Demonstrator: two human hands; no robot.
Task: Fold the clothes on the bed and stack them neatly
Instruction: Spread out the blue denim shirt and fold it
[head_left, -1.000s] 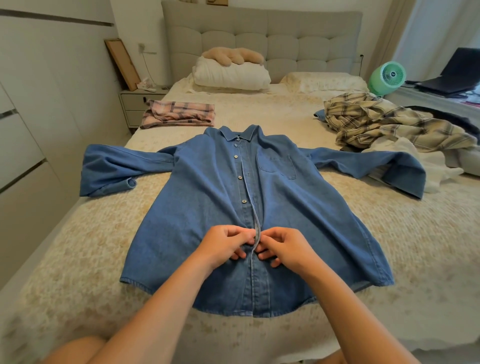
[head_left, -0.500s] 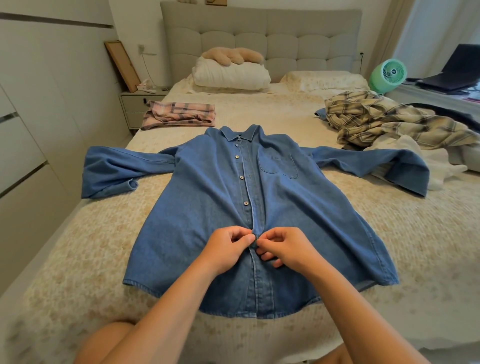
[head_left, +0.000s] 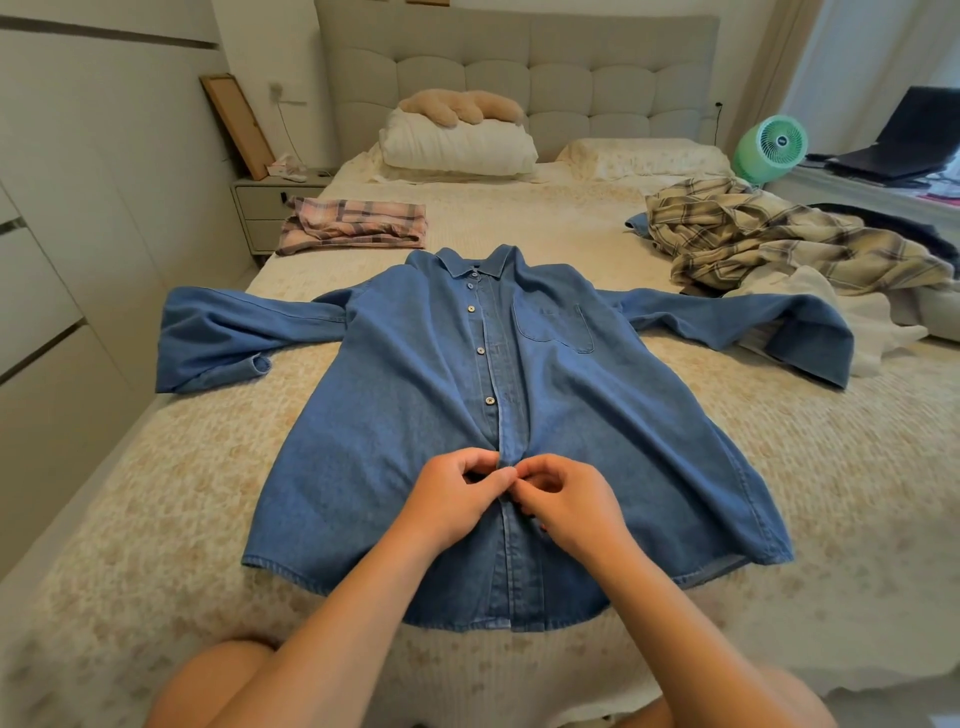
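Shirt: a blue denim long-sleeved shirt (head_left: 415, 415) lies flat and face up in the middle of the frame, collar toward the headboard, hem toward the camera, both sleeves spread out to the sides.
Bed: a bed with a cream patterned quilted cover (head_left: 831, 493) carries the shirt and fills most of the frame.
Left hand: the left hand (head_left: 457, 499) sits on the shirt's front placket, lower centre of the frame, fingers curled and pinching the denim edge.
Right hand: the right hand (head_left: 566, 506) is just beside the left, fingertips touching it, also curled and pinching the placket.
Folded stack: a folded pink plaid garment (head_left: 353, 226) rests on the bed at upper left of the shirt.
Unfolded pile: a crumpled beige plaid shirt (head_left: 769, 239) lies at upper right, with a white garment (head_left: 857, 317) just below it, partly under the shirt's sleeve.
Head of bed: a white pillow (head_left: 457, 145) with a tan plush toy (head_left: 462, 106) on top, against a grey tufted headboard (head_left: 519, 67).
Right edge: a green round fan (head_left: 774, 148).
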